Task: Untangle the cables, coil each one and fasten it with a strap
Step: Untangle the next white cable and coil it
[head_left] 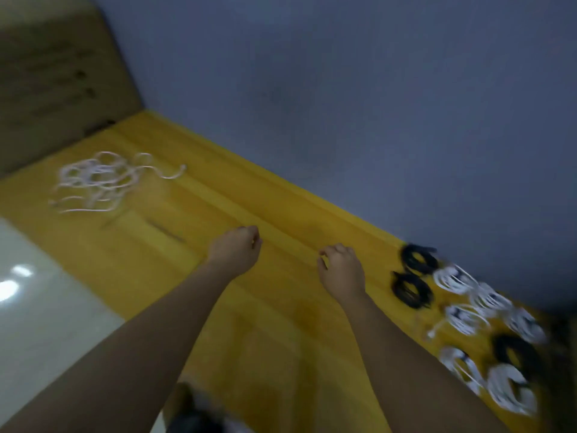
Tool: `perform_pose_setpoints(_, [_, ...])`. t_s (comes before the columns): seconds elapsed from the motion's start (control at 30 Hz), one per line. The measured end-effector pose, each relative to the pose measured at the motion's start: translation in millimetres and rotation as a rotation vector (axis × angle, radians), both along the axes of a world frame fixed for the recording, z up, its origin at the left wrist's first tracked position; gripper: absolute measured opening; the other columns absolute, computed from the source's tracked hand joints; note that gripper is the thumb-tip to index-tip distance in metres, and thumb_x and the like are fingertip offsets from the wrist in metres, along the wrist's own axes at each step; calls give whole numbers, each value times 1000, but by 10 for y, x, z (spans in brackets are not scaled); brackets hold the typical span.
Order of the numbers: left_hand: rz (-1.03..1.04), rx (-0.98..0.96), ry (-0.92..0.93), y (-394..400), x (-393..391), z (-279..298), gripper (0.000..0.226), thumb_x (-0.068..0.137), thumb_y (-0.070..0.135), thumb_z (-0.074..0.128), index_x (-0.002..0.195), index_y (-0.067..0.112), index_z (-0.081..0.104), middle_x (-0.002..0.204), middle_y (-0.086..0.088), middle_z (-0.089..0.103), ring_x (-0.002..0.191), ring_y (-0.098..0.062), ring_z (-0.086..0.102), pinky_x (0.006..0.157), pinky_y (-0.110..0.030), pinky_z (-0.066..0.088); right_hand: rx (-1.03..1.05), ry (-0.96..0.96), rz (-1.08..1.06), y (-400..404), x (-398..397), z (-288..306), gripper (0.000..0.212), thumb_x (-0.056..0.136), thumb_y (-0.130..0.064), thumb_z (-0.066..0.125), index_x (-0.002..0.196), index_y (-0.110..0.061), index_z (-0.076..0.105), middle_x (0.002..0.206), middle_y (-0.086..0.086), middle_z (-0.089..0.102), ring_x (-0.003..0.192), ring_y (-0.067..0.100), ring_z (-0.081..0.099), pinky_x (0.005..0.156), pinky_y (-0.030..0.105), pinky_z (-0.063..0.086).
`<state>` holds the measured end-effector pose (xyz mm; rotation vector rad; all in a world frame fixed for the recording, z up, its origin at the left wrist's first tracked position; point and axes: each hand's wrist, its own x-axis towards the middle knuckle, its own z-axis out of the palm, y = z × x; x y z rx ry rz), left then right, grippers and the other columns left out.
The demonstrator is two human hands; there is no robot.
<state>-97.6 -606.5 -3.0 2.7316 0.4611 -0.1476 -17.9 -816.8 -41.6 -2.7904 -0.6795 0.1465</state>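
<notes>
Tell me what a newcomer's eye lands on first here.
First, the two hands, left hand and right hand, fingers curled, holding nothing, over the yellow table. Then the loose white cable tangle far left, and the coiled black and white cables grouped at right.

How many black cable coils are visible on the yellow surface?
3: one coil nearest the wall, a second just in front of it, a third nearer the camera among white coils. Blur may hide more.

Two bare forearms are being shown, no sleeves being worn to the frame edge. The left hand and right hand are being seen uncovered; detail is being blurred.
</notes>
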Motion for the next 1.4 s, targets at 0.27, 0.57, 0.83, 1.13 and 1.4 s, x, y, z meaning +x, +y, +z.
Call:
perform_pose_setpoints(0.27, [307, 63, -18, 2621, -879, 300, 26, 101, 31, 41, 108, 13, 58, 107, -9, 64, 98, -31, 60, 66, -32, 40, 107, 25, 165, 2928, -301, 283, 28, 98, -28, 48, 118, -14, 61, 119, 4, 56, 115, 24, 46, 81, 35, 46])
perform_pose_setpoints(0.57, [429, 70, 34, 4858, -1348, 260, 27, 102, 33, 39, 108, 14, 57, 99, -7, 64, 83, -25, 59, 63, -31, 46, 199, 99, 231, 5243, -440, 245, 22, 95, -25, 53, 110, -14, 65, 114, 6, 59, 100, 25, 57, 76, 41, 52])
perform_pose_setpoints(0.83, [322, -3, 77, 6161, -1011, -305, 26, 101, 32, 40, 111, 15, 57, 101, -6, 64, 84, -25, 61, 68, -36, 54, 129, 224, 167, 6373, -282, -510, 23, 97, -22, 53, 113, -10, 64, 114, 10, 57, 96, 27, 56, 79, 43, 50])
perform_pose_setpoints(1.13, [121, -157, 220, 7121, -716, -710, 25, 102, 29, 40, 112, 13, 56, 102, -8, 63, 77, -24, 57, 57, -31, 41, -29, 479, 228, 7362, -750, -1106, 29, 93, -35, 59, 110, -13, 64, 124, 7, 55, 108, 26, 55, 90, 41, 46])
perform_pose_setpoints(1.4, [-178, -155, 342, 7380, -379, -912, 21, 103, 29, 40, 109, 16, 55, 102, -6, 61, 77, -26, 55, 63, -37, 43, -93, 448, 21, 7674, -967, -1192, 20, 89, -31, 63, 98, -14, 68, 109, 8, 60, 109, 25, 52, 81, 35, 44])
